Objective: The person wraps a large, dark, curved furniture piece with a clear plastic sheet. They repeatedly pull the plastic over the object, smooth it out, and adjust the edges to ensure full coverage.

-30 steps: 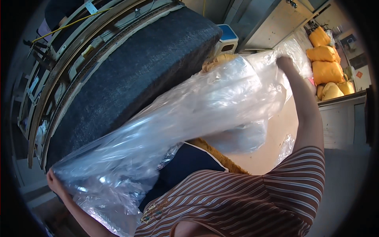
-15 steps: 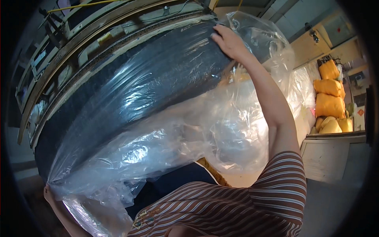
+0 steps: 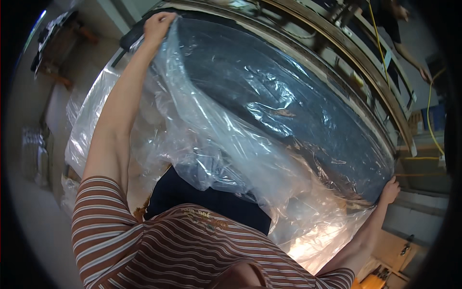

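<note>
A clear plastic sheet (image 3: 207, 120) lies over a long dark panel (image 3: 231, 62) and hangs in loose folds toward me. At the panel's far left end, my left hand (image 3: 159, 28) is closed on the sheet's gathered edge, arm stretched out. My right hand (image 3: 389, 191) is at the panel's right end, its fingers curled round the plastic at the corner. Between the two hands the film is smooth and shiny over the dark surface. The slack part drapes down near my striped shirt and dark trousers.
A wooden and metal frame (image 3: 332, 38) runs along the panel's far side. Beyond it, another person's arm (image 3: 409, 58) shows at the upper right, near a yellow cord (image 3: 429, 113). A dark rack-like object (image 3: 55, 43) stands at the far left.
The view has swung round toward the left. My right hand has left the flat of the sheet for the right corner. My left hand still grips plastic, its arm now extended.
</note>
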The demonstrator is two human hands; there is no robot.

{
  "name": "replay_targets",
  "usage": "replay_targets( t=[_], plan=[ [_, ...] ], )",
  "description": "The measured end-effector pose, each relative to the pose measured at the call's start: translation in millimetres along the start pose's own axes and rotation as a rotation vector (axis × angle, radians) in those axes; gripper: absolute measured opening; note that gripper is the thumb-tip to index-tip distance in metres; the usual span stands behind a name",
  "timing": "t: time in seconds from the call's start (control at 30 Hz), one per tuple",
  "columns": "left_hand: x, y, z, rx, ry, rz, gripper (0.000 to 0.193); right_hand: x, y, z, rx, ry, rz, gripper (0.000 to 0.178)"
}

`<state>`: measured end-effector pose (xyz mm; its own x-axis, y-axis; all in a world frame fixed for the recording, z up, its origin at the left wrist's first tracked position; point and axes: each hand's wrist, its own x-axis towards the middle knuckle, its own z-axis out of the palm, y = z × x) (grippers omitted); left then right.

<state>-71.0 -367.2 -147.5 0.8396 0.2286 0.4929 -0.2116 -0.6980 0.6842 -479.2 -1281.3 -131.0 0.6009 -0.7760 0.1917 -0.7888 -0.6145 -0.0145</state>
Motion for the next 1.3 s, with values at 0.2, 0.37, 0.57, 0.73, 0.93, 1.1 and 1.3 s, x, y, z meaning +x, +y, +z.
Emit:
replay_targets(
  t=[0.2, 0.37, 0.57, 0.73, 0.93, 1.1, 1.3],
  plan=[
    [-14, 8, -12, -0.111, 0.114, -0.039, 0.033, -164, -317, -79, 0.585, 0.455, -0.720, 0.013],
    [-23, 28, -14, -0.219, 0.116, -0.127, 0.028, -353, -478, -112, 0.940, 0.204, -1.273, 0.020],
    [-16, 24, -4, -0.295, 0.203, -0.109, 0.025, -431, -515, -90, 0.659, -0.094, -1.455, 0.021],
    [4, -18, 1, -0.306, 0.161, -0.097, 0.031, -363, -477, -141, 1.441, -0.889, -0.509, 0.018],
    [3, -7, 12, -0.373, 0.073, -0.053, 0.036, -348, -396, -162, 1.284, -1.635, -0.663, 0.025],
    [11, -23, 10, -0.244, 0.025, 0.004, 0.037, -373, -310, -218, 2.461, -1.132, -1.335, 0.015],
    [33, -45, 16, -0.097, -0.004, 0.015, 0.041, -288, -157, -217, 2.722, -0.348, -1.106, 0.020]
  ],
)
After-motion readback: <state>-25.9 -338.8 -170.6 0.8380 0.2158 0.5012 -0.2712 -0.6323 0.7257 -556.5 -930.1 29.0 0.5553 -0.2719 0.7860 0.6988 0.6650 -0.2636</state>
